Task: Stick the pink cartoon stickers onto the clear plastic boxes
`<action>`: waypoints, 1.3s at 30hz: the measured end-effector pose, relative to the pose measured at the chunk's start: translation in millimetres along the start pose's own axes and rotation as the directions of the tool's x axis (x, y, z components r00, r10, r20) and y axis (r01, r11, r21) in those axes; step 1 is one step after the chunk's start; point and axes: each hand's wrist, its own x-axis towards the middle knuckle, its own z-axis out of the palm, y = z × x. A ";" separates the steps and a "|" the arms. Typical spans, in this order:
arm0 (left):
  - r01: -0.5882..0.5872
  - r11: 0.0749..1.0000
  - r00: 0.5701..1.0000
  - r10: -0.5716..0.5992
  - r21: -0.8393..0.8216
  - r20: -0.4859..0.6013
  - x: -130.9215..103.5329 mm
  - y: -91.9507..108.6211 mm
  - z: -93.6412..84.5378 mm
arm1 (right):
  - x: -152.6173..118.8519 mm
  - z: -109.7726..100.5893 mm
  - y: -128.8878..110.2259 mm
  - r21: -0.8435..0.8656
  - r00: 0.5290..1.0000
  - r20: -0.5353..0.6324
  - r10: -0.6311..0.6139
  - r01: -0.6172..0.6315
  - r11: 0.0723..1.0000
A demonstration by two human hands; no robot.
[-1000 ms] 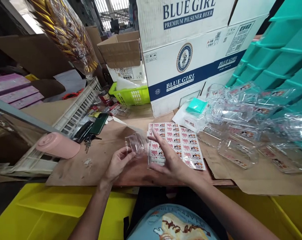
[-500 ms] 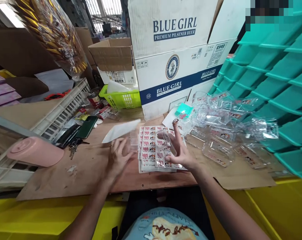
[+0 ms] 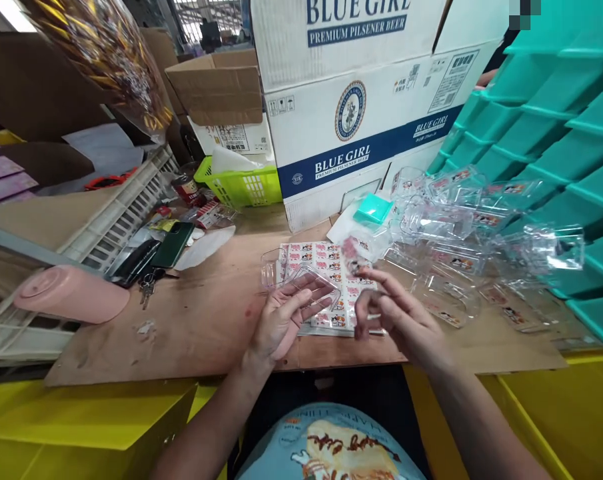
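My left hand (image 3: 284,317) is closed on a clear plastic case (image 3: 314,280), tilted above the sticker sheets, thumb on its near edge. My right hand (image 3: 398,310) hovers to the right, index finger stretched out and the others curled. A small pink sticker (image 3: 352,253) with a dark-and-orange figure clings to the index fingertip, blurred. Beneath both hands lie sticker sheets (image 3: 354,313) printed with rows of pink lettering and cat-like figures. Another clear plastic piece (image 3: 268,272) rests at their left edge.
Clear cases with stickers (image 3: 446,257) pile up on the right, before stacked teal bins (image 3: 556,140). White beer cartons (image 3: 326,120) and a green basket (image 3: 241,187) stand behind. On the left are a pink tumbler (image 3: 74,293), phone (image 3: 172,245), keys (image 3: 147,287) and white paper (image 3: 206,248).
The clear case has passed from my right hand to my left. The other clear piece has left my left hand. The white paper has shifted left, and the sticker stays on my right fingertip.
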 end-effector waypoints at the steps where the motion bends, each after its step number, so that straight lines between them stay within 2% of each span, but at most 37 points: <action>1: -0.004 1.000 1.000 0.004 0.007 -0.006 -1.4 -2.4 1.9 | -7.0 4.4 0.8 0.072 0.996 0.063 0.060 -0.064 0.995; 3: 0.002 1.000 1.000 -0.001 0.017 -0.031 -3.1 -7.1 5.8 | -16.8 12.8 4.7 0.148 0.979 0.148 0.139 -0.161 0.976; 9: 0.045 0.995 0.996 -0.037 0.091 -0.084 -4.5 -13.0 10.1 | -22.4 16.9 15.6 0.216 0.959 0.180 0.221 -0.258 0.942; 15: 0.049 0.991 0.997 -0.041 0.125 -0.068 -4.5 -12.7 9.6 | -20.4 16.0 15.9 0.188 0.945 0.204 0.256 -0.294 0.937; 39: -0.008 0.988 1.000 0.011 0.157 -0.015 -4.4 -12.4 8.6 | -11.4 22.4 18.6 0.169 0.933 0.167 0.318 -0.345 0.923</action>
